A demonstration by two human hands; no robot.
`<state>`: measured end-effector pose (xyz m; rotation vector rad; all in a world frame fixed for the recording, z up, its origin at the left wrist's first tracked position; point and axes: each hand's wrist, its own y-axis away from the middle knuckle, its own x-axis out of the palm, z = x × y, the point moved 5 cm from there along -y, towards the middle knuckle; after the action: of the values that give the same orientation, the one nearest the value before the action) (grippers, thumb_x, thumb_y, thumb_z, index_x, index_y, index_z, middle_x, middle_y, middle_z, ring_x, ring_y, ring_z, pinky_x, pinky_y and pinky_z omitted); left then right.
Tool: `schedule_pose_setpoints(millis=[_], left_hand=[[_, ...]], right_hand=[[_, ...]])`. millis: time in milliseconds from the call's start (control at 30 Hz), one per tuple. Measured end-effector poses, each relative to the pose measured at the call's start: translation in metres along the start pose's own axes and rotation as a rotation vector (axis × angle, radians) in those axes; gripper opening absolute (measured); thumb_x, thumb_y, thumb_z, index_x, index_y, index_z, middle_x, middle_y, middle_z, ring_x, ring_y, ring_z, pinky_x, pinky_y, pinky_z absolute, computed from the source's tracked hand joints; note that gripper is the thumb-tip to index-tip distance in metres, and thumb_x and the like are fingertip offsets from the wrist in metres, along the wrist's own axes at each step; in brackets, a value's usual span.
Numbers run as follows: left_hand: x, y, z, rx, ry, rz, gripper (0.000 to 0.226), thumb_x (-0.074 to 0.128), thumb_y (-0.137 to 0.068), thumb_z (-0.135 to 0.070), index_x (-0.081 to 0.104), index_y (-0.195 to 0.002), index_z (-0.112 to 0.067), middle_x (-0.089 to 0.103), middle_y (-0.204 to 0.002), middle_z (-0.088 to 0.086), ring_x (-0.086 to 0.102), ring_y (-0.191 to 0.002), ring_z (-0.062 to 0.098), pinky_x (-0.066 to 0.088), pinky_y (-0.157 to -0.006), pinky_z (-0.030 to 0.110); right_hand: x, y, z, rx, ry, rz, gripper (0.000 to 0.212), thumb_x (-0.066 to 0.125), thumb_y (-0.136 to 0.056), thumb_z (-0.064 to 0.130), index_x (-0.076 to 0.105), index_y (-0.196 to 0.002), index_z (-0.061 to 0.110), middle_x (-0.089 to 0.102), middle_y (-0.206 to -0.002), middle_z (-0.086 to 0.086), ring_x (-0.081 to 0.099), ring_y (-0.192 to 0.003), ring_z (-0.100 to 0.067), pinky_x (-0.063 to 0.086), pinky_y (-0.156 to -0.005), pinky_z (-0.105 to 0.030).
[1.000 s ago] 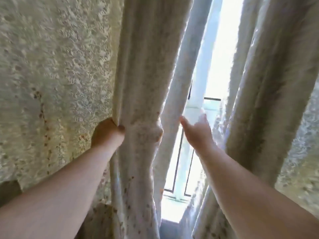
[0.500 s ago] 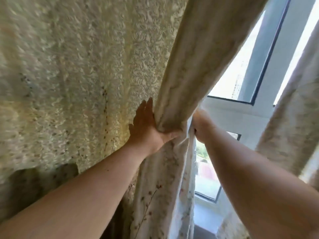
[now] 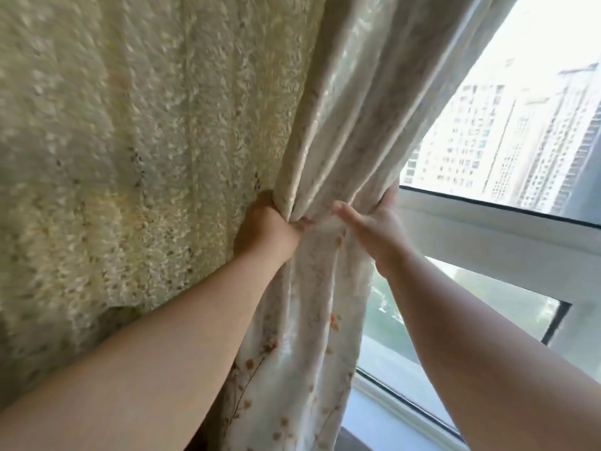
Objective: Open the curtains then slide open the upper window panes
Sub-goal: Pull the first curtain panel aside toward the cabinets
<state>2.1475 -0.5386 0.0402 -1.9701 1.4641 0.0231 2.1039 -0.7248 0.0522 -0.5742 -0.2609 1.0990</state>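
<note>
A cream curtain (image 3: pixel 328 131) with small floral print hangs bunched in the middle of the head view. My left hand (image 3: pixel 265 229) is closed on the bunch's left side. My right hand (image 3: pixel 374 226) presses against the bunch's right side, palm on the fabric, fingers wrapped behind it. To the right the window shows: the upper pane (image 3: pixel 507 135) with tall buildings beyond it, the white frame bar (image 3: pixel 487 232) across, and a lower pane (image 3: pixel 455 307) below.
A lace sheer curtain (image 3: pixel 146 141) covers the whole left half of the view. The white window sill (image 3: pixel 390 428) runs along the bottom right, under my right forearm.
The curtain has been gathered further to the left, uncovering more of the window. The right curtain panel has left the view. My left hand went from flat to closed on the fabric.
</note>
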Motion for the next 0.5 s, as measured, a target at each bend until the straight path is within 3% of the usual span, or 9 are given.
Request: schedule_pose_setpoints(millis=[67,133,267,500], left_hand=[[0.005,-0.01,0.005,-0.004,-0.117,-0.044,0.108,0.074,-0.051,-0.064,0.025,-0.139,-0.026,0.044,-0.126,0.007,0.05,-0.112,0.03,0.045,-0.087,0.038],[0.009,-0.023,0.011,-0.022,-0.24,-0.081,0.127,0.07,-0.048,-0.072,0.001,-0.145,-0.029,0.023,-0.145,0.008,0.032,-0.128,0.031,0.033,-0.099,0.045],[0.008,-0.057,0.025,-0.054,-0.263,-0.168,0.133,0.069,-0.048,-0.074,-0.012,-0.144,-0.031,-0.008,-0.156,0.0,0.006,-0.141,0.029,0.016,-0.109,0.056],[-0.009,-0.099,0.061,-0.11,-0.196,-0.265,0.137,0.07,-0.048,-0.072,-0.014,-0.145,-0.024,-0.012,-0.156,0.005,-0.004,-0.143,0.022,0.013,-0.113,0.05]], right_hand=[[0.005,-0.024,-0.012,0.035,0.016,-0.029,0.117,0.08,-0.05,0.053,0.015,-0.145,0.03,0.053,-0.135,-0.003,0.055,-0.118,-0.021,0.05,-0.096,-0.041],[0.011,-0.048,-0.029,0.111,-0.051,0.02,0.113,0.08,-0.057,0.049,0.017,-0.146,0.023,0.056,-0.133,-0.005,0.058,-0.116,-0.022,0.049,-0.097,-0.043],[0.05,-0.09,-0.052,0.134,-0.292,0.285,0.073,0.077,-0.074,0.033,0.042,-0.135,0.013,0.065,-0.121,-0.012,0.066,-0.103,-0.024,0.056,-0.083,-0.042],[0.127,-0.145,-0.068,0.111,-0.426,0.564,0.091,0.079,-0.064,0.045,0.035,-0.139,0.018,0.061,-0.129,-0.008,0.06,-0.114,-0.025,0.046,-0.099,-0.048]])
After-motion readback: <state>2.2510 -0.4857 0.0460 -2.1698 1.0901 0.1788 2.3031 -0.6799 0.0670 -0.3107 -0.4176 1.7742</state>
